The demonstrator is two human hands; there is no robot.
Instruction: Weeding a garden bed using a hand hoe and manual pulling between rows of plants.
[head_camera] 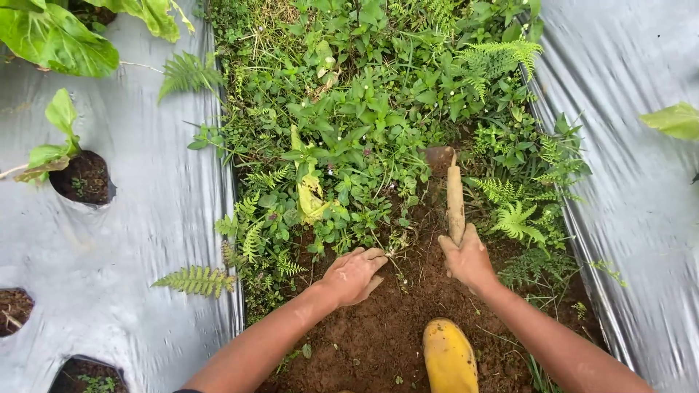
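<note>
Right hand (470, 260) at lower centre, fingers clamped on wooden hoe handle (455, 200); left hand (354, 276) beside it, fingers together, pressing weeds (349, 145) at soil (378, 335) edge.

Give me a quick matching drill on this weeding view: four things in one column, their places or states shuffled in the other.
1. left hand
2. right hand
3. yellow boot
4. plastic mulch sheet

a. planted on bare soil at the bottom edge
b. gripping a wooden tool handle
c. covering the beds on both sides
d. resting at the base of the weeds

Pairs: 1-d, 2-b, 3-a, 4-c
</note>
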